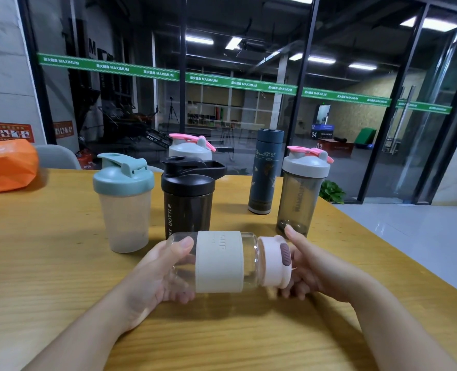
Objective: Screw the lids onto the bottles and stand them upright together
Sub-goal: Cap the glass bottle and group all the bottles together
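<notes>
Your left hand [155, 274] grips the sideways clear glass bottle [219, 262] with its cream sleeve while your right hand [310, 271] curls round its pale pink lid [274, 261].

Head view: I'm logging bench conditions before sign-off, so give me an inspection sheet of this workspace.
Surface: wooden table, bare grain in front.
Job's things: glass bottle held sideways, pink lid on its neck; five capped bottles upright behind, among them teal-lidded shaker, black shaker, blue flask.
Clutter: orange bag, far left.
Grippers: left hand grips the bottle; right hand grips the lid.
Cables: nothing seen.
Surroundings: glass wall, gym beyond.
</notes>
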The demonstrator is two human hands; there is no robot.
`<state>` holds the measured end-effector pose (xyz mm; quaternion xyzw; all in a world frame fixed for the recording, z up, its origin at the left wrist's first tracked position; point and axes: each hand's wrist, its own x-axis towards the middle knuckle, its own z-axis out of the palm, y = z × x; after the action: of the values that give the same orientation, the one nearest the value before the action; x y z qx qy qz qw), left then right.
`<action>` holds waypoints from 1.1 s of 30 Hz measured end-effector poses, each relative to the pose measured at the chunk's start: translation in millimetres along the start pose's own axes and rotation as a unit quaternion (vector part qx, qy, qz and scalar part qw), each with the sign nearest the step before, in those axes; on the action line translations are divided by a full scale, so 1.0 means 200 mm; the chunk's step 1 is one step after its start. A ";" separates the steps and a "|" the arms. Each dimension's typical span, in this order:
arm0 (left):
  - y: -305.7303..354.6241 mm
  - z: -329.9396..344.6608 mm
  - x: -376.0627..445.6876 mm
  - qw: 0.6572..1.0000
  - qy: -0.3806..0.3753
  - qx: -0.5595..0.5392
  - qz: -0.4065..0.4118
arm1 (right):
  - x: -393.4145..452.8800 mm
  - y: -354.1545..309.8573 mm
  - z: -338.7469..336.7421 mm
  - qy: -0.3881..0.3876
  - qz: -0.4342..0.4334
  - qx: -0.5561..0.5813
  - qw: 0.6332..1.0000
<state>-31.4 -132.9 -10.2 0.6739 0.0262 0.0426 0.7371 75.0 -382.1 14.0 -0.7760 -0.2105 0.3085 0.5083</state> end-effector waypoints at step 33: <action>-0.01 -0.01 0.02 1.000 -0.006 -0.008 0.001 | -0.01 0.02 -0.04 -0.067 -0.099 0.070 0.990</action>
<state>-27.6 -131.0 -12.2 0.6680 0.0211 0.0396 0.7428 78.8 -391.1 13.4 -0.6916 -0.2979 0.3216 0.5741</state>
